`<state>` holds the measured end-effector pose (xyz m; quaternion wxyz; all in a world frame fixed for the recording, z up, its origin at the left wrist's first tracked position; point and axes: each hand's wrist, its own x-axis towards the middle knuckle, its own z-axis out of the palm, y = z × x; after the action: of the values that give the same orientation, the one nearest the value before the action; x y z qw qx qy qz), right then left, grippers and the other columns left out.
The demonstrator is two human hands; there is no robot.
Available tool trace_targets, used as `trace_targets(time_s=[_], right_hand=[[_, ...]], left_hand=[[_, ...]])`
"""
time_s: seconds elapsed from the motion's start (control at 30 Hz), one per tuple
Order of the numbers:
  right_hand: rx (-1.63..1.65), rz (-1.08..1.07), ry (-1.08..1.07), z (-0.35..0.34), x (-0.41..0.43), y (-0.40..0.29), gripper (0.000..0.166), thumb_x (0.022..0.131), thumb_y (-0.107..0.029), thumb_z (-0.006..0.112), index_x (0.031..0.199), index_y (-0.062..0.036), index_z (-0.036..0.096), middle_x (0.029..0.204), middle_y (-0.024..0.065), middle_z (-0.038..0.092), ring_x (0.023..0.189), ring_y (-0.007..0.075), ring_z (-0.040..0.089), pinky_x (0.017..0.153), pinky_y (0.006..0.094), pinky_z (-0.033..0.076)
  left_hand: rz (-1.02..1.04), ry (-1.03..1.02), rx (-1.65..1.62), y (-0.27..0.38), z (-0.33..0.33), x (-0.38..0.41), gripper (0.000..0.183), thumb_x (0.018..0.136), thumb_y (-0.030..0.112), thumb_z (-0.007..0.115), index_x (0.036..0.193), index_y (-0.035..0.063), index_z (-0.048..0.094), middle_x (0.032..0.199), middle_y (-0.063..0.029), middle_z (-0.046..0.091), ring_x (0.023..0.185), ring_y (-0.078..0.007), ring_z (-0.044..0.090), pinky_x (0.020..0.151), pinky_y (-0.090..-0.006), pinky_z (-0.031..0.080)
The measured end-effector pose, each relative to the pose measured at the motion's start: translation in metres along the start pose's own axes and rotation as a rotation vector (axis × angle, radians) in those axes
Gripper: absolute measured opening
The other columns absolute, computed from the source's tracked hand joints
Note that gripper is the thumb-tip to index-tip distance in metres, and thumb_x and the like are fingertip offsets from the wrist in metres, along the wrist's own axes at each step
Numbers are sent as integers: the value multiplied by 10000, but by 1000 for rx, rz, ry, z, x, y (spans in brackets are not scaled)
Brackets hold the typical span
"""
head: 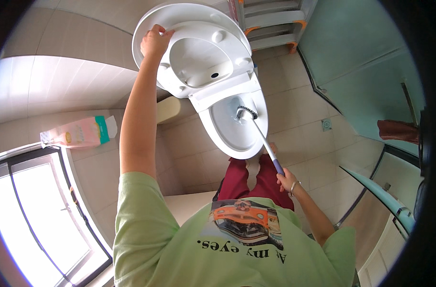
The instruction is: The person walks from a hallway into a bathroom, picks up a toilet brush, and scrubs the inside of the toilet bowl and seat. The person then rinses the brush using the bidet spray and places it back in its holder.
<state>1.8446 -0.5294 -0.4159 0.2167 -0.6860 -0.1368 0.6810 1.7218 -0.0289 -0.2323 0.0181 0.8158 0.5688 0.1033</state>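
A white toilet bowl (223, 138) stands before me with its seat (203, 32) and lid (141, 28) raised. My left hand (156, 41) is at the upper left edge of the seat, its thumb and fingers gripping or resting on the rim. Closed around the purple end of a toilet brush (262, 138) is my right hand (286, 180), below and right of the bowl. The brush's dark-bristled head lies inside the bowl, close to its right inner wall, near the water.
A stepladder (275, 18) stands at the upper right, beside a glass partition (357, 53). A floor drain (326, 124) sits in the tiles at the right. On the left, a pink and teal package (81, 132) lies by the window (42, 215). A brown cloth (397, 131) hangs far right.
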Motion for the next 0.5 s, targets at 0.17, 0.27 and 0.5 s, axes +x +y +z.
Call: trace_targets(time_s=[0.17, 0.27, 0.5], right_hand=[[4, -207, 116, 13, 37, -17, 397, 726, -116, 427, 1101, -88, 300, 571, 56, 443, 336, 122, 398, 308, 246, 365], [97, -146, 142, 19, 67, -30, 452, 710, -118, 436, 1136, -137, 287, 590, 62, 440, 392, 127, 413, 293, 249, 358], [-137, -214, 339, 38, 176, -32, 410, 724, -117, 420, 1121, -170, 336, 618, 73, 475, 422, 135, 426, 371, 270, 387]], left_hand=[[95, 59, -61, -15, 10, 13, 245, 710, 319, 449, 816, 126, 555, 771, -98, 544, 745, -264, 521, 654, -342, 408], [128, 7, -114, -26, 14, 19, 210, 723, 224, 426, 860, 138, 559, 805, -101, 544, 742, -270, 520, 670, -335, 408], [310, 59, -183, -35, 11, 22, 215, 720, 155, 418, 885, 138, 555, 825, -97, 541, 752, -264, 517, 679, -320, 407]])
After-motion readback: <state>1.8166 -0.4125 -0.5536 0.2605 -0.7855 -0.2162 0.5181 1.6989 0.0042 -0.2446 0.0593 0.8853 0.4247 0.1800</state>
